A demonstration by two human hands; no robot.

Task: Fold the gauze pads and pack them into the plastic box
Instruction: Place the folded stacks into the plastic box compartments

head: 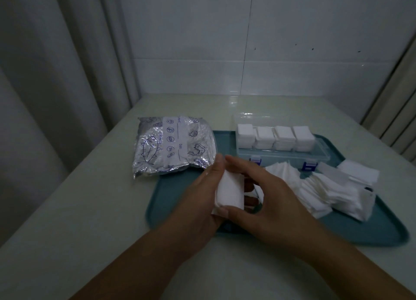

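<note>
Head view: both hands meet over the near part of a teal plastic tray (171, 212) on the pale tabletop (67, 221). A white folded gauze pad (229, 192) sits between them: the left hand (202, 200) cups it from the left with curled fingers, while the right hand (265, 194) pinches it, thumb on its near edge and forefinger over its far end. Loose white gauze pads (322, 191) lie heaped just right of the hands. Behind them, a clear plastic box with blue latches (283, 157) holds four white stacks. A silver printed foil bag (173, 146) rests at left
</note>
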